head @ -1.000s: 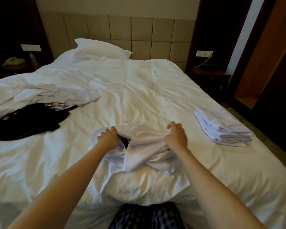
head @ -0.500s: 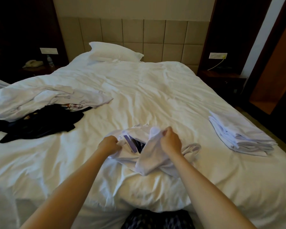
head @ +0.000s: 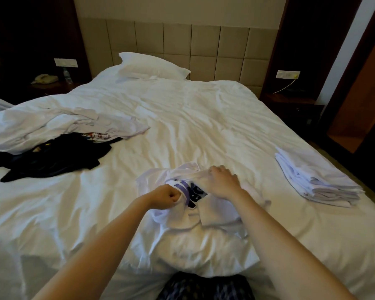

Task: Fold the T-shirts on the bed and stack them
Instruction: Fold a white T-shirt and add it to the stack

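fingers clamped on a crumpled shirt, folding partway done

fingers of the left hand are curled into a tight fist around a bunch of the white printed shirt. those of the right hand bend down over a ridge of the same cloth and seem to grip it. the shirt lies crumpled near the foot edge of the bed, about midway across, with dark and purple lettering showing between the two hands. it is not yet spread flat, so no fold has been made in it.

by the right edge of the bed sits a stack of folded white shirts, several layers deep, which looks like the finished part of the job. along the left edge lies a heap of loose white shirts with a black garment touching its near side; these look unfolded. the task seems somewhere around the middle: this shirt needs opening out, folding and adding to the stack, then the heap follows. how many shirts the heap holds cannot be told.
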`<state>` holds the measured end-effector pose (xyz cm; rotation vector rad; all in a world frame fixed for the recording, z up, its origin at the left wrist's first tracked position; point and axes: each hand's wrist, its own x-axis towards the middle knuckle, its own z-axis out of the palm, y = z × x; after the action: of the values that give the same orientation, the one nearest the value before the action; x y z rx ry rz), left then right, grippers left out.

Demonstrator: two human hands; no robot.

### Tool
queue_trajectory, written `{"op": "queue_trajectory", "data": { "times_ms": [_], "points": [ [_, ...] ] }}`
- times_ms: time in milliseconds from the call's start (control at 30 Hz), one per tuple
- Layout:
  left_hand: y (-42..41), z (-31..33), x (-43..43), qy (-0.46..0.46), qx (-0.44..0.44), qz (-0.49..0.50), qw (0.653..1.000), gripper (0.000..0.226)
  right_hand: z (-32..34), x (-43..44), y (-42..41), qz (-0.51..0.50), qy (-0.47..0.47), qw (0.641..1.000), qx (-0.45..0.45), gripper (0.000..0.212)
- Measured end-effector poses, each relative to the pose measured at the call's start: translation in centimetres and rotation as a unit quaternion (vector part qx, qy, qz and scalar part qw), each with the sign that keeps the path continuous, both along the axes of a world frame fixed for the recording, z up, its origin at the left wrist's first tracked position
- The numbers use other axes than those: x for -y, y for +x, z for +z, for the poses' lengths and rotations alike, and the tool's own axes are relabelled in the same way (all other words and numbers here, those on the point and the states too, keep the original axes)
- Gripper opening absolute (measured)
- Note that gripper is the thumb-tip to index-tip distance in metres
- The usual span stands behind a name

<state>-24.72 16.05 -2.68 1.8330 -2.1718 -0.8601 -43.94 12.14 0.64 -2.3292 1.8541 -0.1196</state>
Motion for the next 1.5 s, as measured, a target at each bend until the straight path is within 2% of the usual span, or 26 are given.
{"op": "queue_trajectory", "data": {
  "times_ms": [67,133,200,267,333,400,433,467,500,567,600,633,700,767,867,1000,1133,1267,1300,1367,1433,1500],
  "points": [
    [-0.2,0.4,-0.4,0.061,0.026,-0.046,0.997,0.036,-0.5,-0.3,2.0,0.056,0.035,0.997,0.041,0.07],
    [-0.3,0.8,-0.9,0.151,0.064,-0.078,0.983,0.035,-1.1,-0.4,3.1,0.031,0.094,0.991,0.092,0.087],
    [0.2,0.8,-1.2,0.23,0.075,-0.08,0.967,0.042,-1.5,-0.4,3.0,-0.013,0.145,0.979,0.144,0.09],
    [1.0,0.3,-1.4,0.253,0.057,-0.044,0.965,0.039,-1.6,-0.6,2.3,-0.024,0.188,0.971,0.145,0.089],
    [1.6,-0.1,-1.4,0.226,0.041,0.023,0.973,0.025,-1.1,-0.6,1.5,-0.026,0.227,0.956,0.183,0.083],
    [1.9,-0.9,-0.7,0.16,0.019,0.101,0.982,0.01,-0.3,-0.6,0.7,-0.018,0.253,0.939,0.232,0.054],
    [1.8,-1.2,-0.4,0.122,-0.006,0.148,0.981,0.015,0.2,-0.5,0.3,-0.017,0.259,0.936,0.239,0.035],
    [1.8,-1.6,0.1,0.09,-0.042,0.199,0.975,0.015,0.3,-0.3,-0.1,-0.023,0.247,0.941,0.229,0.018],
    [1.6,-1.6,0.2,0.069,-0.077,0.236,0.966,0.004,0.4,0.0,-0.6,-0.037,0.219,0.952,0.211,0.008],
    [1.5,-2.1,0.9,0.046,-0.118,0.291,0.948,0.041,0.2,0.7,-1.4,-0.098,0.12,0.97,0.187,0.006],
    [1.2,-2.1,0.9,0.052,-0.128,0.301,0.944,0.053,0.3,1.0,-1.7,-0.139,0.055,0.969,0.197,0.006],
    [1.0,-2.3,0.9,0.045,-0.118,0.297,0.946,0.053,0.5,1.0,-2.0,-0.181,-0.005,0.958,0.222,0.01],
    [0.4,-1.9,0.8,0.021,-0.081,0.245,0.966,0.035,1.3,0.8,-2.7,-0.239,-0.117,0.924,0.274,0.022],
    [-0.4,-0.9,0.6,-0.008,-0.061,0.177,0.982,0.028,2.3,0.6,-3.6,-0.27,-0.177,0.9,0.293,0.026],
    [-1.9,0.1,0.3,0.001,-0.086,0.065,0.994,0.014,2.7,0.7,-4.6,-0.312,-0.165,0.883,0.309,0.025],
    [-3.9,0.7,-0.1,0.101,-0.12,-0.029,0.987,0.026,2.0,1.1,-5.7,-0.333,-0.104,0.852,0.389,0.018],
    [-4.1,0.5,-0.4,0.126,-0.175,0.029,0.976,0.036,2.2,0.9,-6.7,-0.364,-0.091,0.809,0.452,0.03],
    [-2.6,0.6,-0.6,0.213,-0.36,0.098,0.903,0.034,2.3,0.7,-7.1,-0.376,-0.098,0.775,0.498,0.033],
    [-2.5,0.5,-0.6,0.2,-0.355,0.11,0.907,0.036,2.2,0.6,-7.1,-0.379,-0.099,0.763,0.514,0.033],
    [-2.5,0.2,-0.7,0.134,-0.247,0.118,0.952,0.037,2.1,0.3,-7.1,-0.384,-0.109,0.745,0.535,0.033],
    [-3.0,-0.3,-0.8,0.091,-0.136,0.096,0.982,0.042,1.8,0.0,-7.0,-0.377,-0.124,0.748,0.532,0.03],
    [-3.7,-0.7,-0.9,0.095,-0.094,0.058,0.989,0.05,1.5,-0.4,-6.7,-0.367,-0.132,0.756,0.525,0.029]
  ]
}}
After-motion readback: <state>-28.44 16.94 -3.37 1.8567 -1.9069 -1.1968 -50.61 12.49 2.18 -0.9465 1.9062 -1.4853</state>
